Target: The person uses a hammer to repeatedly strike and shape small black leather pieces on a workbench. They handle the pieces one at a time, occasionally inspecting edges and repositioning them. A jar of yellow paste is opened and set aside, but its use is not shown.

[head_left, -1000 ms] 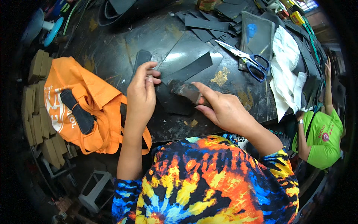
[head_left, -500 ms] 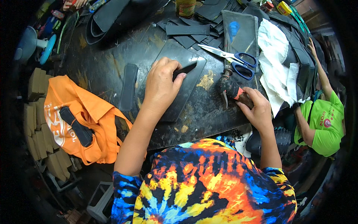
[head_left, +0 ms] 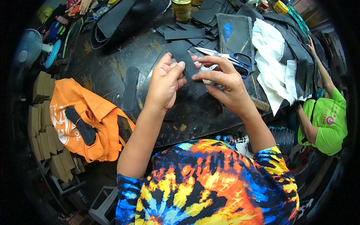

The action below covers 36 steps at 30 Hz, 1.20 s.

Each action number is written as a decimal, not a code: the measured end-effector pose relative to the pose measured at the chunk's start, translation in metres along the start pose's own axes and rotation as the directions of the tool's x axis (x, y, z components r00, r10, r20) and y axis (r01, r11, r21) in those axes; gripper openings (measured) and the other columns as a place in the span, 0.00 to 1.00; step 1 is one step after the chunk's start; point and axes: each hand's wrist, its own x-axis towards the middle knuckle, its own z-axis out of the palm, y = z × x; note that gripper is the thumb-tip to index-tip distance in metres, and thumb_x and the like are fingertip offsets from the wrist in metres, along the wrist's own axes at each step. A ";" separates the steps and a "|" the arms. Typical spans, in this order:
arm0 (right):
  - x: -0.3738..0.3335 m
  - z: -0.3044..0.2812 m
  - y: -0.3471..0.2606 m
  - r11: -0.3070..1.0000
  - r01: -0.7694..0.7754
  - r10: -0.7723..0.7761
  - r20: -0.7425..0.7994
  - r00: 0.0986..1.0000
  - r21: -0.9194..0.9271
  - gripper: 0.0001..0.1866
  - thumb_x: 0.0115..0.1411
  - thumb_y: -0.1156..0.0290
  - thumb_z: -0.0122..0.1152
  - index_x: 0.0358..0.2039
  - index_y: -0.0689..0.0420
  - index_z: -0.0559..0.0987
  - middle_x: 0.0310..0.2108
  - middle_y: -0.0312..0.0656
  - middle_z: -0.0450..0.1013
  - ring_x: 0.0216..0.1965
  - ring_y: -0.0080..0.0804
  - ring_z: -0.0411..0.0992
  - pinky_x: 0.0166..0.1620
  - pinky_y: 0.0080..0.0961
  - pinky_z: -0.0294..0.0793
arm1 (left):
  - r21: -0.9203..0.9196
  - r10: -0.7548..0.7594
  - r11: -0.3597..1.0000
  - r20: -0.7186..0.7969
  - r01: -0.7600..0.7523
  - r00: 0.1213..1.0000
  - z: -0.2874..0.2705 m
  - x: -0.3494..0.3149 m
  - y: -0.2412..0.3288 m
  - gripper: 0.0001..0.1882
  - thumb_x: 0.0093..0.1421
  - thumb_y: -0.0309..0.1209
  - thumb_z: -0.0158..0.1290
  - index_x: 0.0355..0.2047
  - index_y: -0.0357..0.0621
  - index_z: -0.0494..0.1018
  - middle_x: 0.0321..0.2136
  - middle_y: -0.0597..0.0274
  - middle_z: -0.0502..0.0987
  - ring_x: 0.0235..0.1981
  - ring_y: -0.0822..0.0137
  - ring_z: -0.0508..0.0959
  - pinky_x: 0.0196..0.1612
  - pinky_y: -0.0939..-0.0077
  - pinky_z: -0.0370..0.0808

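Both hands are raised over the dark, stained tabletop [head_left: 112,71] and meet on one black rubber strip [head_left: 186,62], which stands tilted between them, its upper end pointing away from the person and its lower part hidden behind the fingers. The left hand [head_left: 165,80] has its grip closed on the strip's left edge, thumb laid across the face of it; the right hand [head_left: 225,80] has its grip closed on the right edge, index finger stretched along the top and thumb below. Just behind the right hand, blue-handled scissors [head_left: 230,58] lie flat on the tabletop, blades pointing left. To their right sits a heap of white cloth [head_left: 273,56], and beyond the strip a scatter of more black cut pieces [head_left: 183,33] and a yellow-lidded jar [head_left: 182,9]. A separate narrow black strip [head_left: 130,88] lies flat left of the left hand, well apart from it. At the tabletop's left edge an orange bag [head_left: 90,120] is slumped, with stacks of tan blocks [head_left: 41,123] beside it. On the right, another person in a green shirt [head_left: 328,120] reaches an arm up to the tabletop's far side.
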 end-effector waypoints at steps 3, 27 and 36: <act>0.006 0.006 -0.003 0.998 -0.019 0.025 -0.081 0.996 0.067 0.11 0.55 0.78 0.75 0.39 0.59 0.86 0.46 0.43 0.79 0.47 0.39 0.77 0.50 0.32 0.76 | -0.050 0.017 0.999 0.011 -0.016 1.000 -0.005 -0.002 -0.008 0.15 0.75 0.30 0.51 0.58 0.41 0.74 0.52 0.55 0.83 0.50 0.67 0.84 0.53 0.67 0.83; -0.018 0.015 -0.018 0.822 -0.354 0.464 -0.164 0.871 0.447 0.15 0.60 0.73 0.76 0.45 0.59 0.81 0.32 0.27 0.74 0.30 0.08 0.67 0.32 0.10 0.66 | 0.057 0.101 0.993 0.046 -0.103 0.994 0.022 -0.046 -0.026 0.13 0.76 0.31 0.53 0.45 0.32 0.80 0.40 0.65 0.80 0.42 0.76 0.81 0.49 0.73 0.85; -0.022 0.010 -0.018 0.769 -0.368 0.498 -0.129 0.857 0.522 0.12 0.60 0.75 0.75 0.42 0.58 0.81 0.34 0.27 0.73 0.31 0.09 0.67 0.32 0.11 0.66 | 0.139 0.096 0.984 0.091 -0.108 0.991 0.022 -0.047 -0.026 0.17 0.77 0.34 0.50 0.55 0.32 0.78 0.46 0.58 0.84 0.45 0.70 0.85 0.51 0.71 0.85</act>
